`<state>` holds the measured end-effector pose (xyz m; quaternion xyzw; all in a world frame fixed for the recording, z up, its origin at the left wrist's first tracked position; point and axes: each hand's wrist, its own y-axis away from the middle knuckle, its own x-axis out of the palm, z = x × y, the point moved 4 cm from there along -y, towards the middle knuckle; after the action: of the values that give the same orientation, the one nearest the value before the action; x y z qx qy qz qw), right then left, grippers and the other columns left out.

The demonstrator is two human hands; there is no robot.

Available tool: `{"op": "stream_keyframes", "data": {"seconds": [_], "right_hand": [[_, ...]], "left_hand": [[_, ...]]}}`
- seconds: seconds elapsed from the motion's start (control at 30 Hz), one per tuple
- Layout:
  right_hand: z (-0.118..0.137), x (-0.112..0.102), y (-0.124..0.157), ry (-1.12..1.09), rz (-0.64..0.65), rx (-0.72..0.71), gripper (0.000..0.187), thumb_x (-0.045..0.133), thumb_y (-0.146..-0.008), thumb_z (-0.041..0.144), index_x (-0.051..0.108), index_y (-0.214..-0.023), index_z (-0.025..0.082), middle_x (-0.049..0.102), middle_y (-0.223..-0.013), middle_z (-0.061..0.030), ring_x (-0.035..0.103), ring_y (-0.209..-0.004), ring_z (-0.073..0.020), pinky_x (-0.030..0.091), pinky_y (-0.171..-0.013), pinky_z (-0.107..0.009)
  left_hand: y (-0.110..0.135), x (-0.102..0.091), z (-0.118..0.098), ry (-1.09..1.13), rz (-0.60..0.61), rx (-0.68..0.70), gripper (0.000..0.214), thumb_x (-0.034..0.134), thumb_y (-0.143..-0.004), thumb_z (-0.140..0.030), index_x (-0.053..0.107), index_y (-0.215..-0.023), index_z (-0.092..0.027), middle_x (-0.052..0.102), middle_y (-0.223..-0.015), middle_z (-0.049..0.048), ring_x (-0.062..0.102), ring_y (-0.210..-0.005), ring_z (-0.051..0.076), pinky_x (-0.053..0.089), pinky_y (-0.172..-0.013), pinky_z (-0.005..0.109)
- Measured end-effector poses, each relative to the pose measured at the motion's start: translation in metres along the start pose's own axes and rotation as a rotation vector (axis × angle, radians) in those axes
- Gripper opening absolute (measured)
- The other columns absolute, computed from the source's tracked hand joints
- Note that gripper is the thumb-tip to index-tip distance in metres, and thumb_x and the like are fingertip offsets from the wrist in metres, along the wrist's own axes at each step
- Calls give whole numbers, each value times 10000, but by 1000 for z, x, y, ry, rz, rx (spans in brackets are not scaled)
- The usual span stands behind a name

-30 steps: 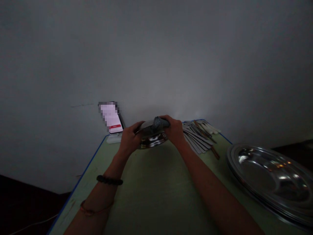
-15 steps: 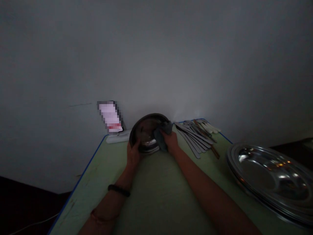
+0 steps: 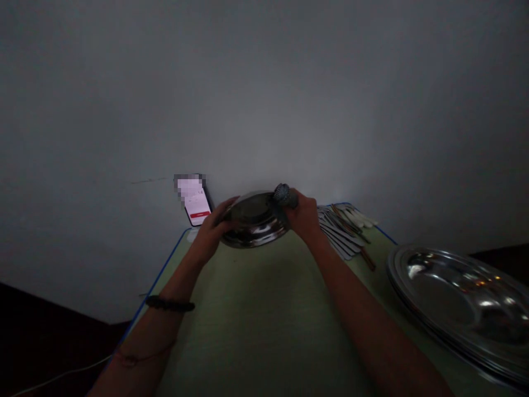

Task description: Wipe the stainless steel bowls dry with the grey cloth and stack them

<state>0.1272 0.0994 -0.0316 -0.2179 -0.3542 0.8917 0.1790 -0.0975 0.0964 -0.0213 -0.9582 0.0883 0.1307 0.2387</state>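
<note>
I hold a round steel plate (image 3: pixel 253 219) above the far part of the green table (image 3: pixel 264 320). My left hand (image 3: pixel 210 232) grips the plate's left rim, fingers curled under it. My right hand (image 3: pixel 305 216) is closed on a grey cloth (image 3: pixel 284 194) and presses it against the plate's right upper rim. The plate is tilted so that its inner face shows.
A stack of large steel trays (image 3: pixel 458 298) lies at the right edge. A row of knives and other cutlery (image 3: pixel 345 231) lies behind my right hand. A lit phone (image 3: pixel 195 201) leans against the wall at the back left. The table's blue edge runs along the left.
The plate was tipped up facing me half a second ago and is now lowered flatter. The cloth has moved from the plate's inside to its right upper rim.
</note>
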Motion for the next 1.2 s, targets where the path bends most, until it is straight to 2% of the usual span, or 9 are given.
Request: {"op": "stream_keyframes", "data": {"seconds": [0.1, 0.23, 0.33, 0.47, 0.57, 0.77, 1.0, 1.1, 1.2], "right_hand": [[15, 2, 0, 116, 117, -186, 356, 508, -715, 40, 697, -956, 222, 758, -863, -26, 693, -811, -202, 495, -753, -299], [16, 10, 4, 111, 167, -231, 393, 496, -702, 8, 714, -949, 222, 766, -918, -29, 705, -856, -201, 500, -790, -297], [0, 14, 7, 44, 77, -111, 365, 519, -702, 34, 720, -940, 224, 764, -880, -8, 703, -818, -189, 497, -770, -280], [-37, 27, 24, 33, -16, 225, 142, 566, -781, 192, 707, -798, 188, 726, -706, -24, 678, -693, -203, 489, -654, -281], [-56, 45, 43, 54, -22, 335, 242, 562, -834, 357, 662, -691, 190, 700, -648, -52, 678, -666, -230, 480, -582, -292], [-68, 66, 67, 134, -9, 430, 308, 657, -785, 381, 625, -988, 151, 722, -878, -111, 686, -846, -274, 514, -719, -351], [-33, 62, 67, 396, 43, 260, 684, 720, -781, 302, 414, -1342, 59, 462, -1387, -255, 441, -1294, -332, 379, -1039, -450], [-18, 68, 67, 607, 234, 130, 459, 604, -880, 248, 482, -1291, 84, 511, -1338, -216, 485, -1227, -304, 393, -1012, -438], [-12, 71, 67, 669, 334, 132, 312, 460, -917, 114, 547, -1213, 65, 583, -1214, -218, 548, -1101, -284, 434, -929, -417]], "left_hand": [[-4, 10, -8, -42, 178, -59, 575, 723, -645, -334, 665, -1208, -231, 676, -1241, 111, 586, -1181, 345, 448, -1003, 463], [1, 22, -3, -224, 90, -28, 545, 697, -649, -354, 680, -1169, -191, 741, -1052, 85, 663, -980, 329, 503, -894, 443], [4, 22, 10, -178, -57, -42, 499, 667, -647, -371, 709, -1106, -179, 750, -1012, 57, 655, -990, 324, 493, -908, 429], [8, 16, 37, 90, -265, -120, 482, 759, -523, -312, 753, -991, -200, 756, -978, 22, 628, -1059, 329, 444, -993, 427], [16, 19, 62, 225, -390, -169, 391, 729, -546, -302, 754, -924, -206, 754, -979, 16, 631, -1069, 306, 452, -997, 403], [36, 28, 97, 415, -616, -298, 302, 699, -614, -353, 739, -849, -167, 763, -914, 55, 678, -986, 287, 518, -915, 404], [43, 29, 97, 595, -734, -408, 124, 677, -676, -268, 715, -752, -177, 758, -784, 35, 707, -892, 239, 534, -904, 383], [46, 33, 91, 668, -722, -445, 88, 637, -721, -251, 691, -708, -184, 746, -718, 34, 716, -848, 239, 544, -888, 399], [49, 40, 81, 723, -650, -421, 127, 666, -739, -285, 707, -812, -189, 768, -860, 44, 701, -970, 248, 525, -935, 389]]}}
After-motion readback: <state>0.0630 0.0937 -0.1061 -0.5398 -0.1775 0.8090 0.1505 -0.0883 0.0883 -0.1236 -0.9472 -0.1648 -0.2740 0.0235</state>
